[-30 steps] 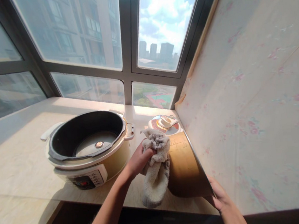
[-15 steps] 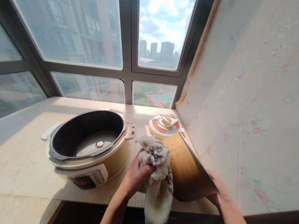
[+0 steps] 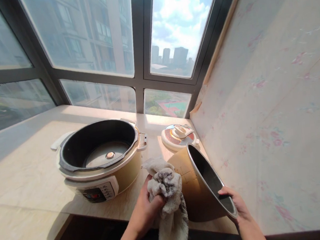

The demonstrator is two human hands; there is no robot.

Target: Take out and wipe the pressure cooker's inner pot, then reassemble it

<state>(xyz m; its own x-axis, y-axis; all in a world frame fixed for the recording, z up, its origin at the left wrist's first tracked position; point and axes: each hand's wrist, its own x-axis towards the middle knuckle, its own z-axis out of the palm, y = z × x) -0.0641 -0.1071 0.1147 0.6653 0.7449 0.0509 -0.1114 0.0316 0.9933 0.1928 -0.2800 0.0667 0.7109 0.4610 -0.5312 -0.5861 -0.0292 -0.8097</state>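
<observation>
My left hand (image 3: 146, 209) is closed around a cream, grey-stained towel (image 3: 168, 202) that hangs down past the counter's front edge. The towel rests against the golden outer wall of a cooker's inner pot (image 3: 196, 186). My right hand (image 3: 236, 207) grips the rim of that pot, which is tilted on its side with its opening turned to the right. To the left stands the cooker body (image 3: 101, 159), open, with its dark cavity and heating plate showing. The cooker lid (image 3: 178, 136) lies behind the pot.
Everything sits on a beige marble-look counter (image 3: 20, 167) below large windows (image 3: 93, 47). A pale floral-patterned wall (image 3: 274, 105) stands close on the right. The counter's front edge drops into a dark gap near my arms.
The pot has been turned, so its opening now faces right and its inside shows. My left hand with the towel has slid down and toward me along the pot's wall.
</observation>
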